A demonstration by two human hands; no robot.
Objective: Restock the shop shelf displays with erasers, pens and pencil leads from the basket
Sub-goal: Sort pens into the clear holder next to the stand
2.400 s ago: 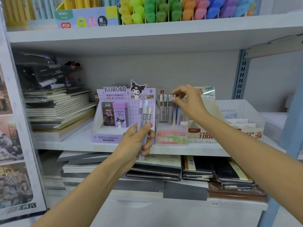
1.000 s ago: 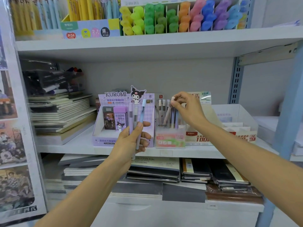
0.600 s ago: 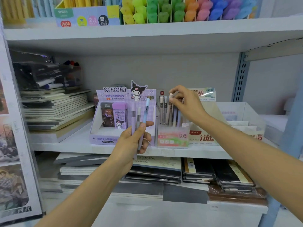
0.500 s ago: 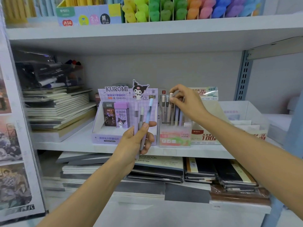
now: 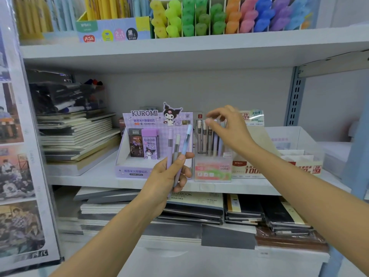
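Blurry R hand (image 5: 232, 132) over display pens (image 5: 204, 136).

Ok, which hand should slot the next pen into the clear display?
Right: the right hand hovers over the clear display, apparently empty, while the left hand is busy gripping three pens beside it.

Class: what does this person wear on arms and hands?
The left forearm and right forearm show no sleeves. The left hand and right hand wear no gloves; no watch or bracelet shows. A small glint on a left finger may be a ring.
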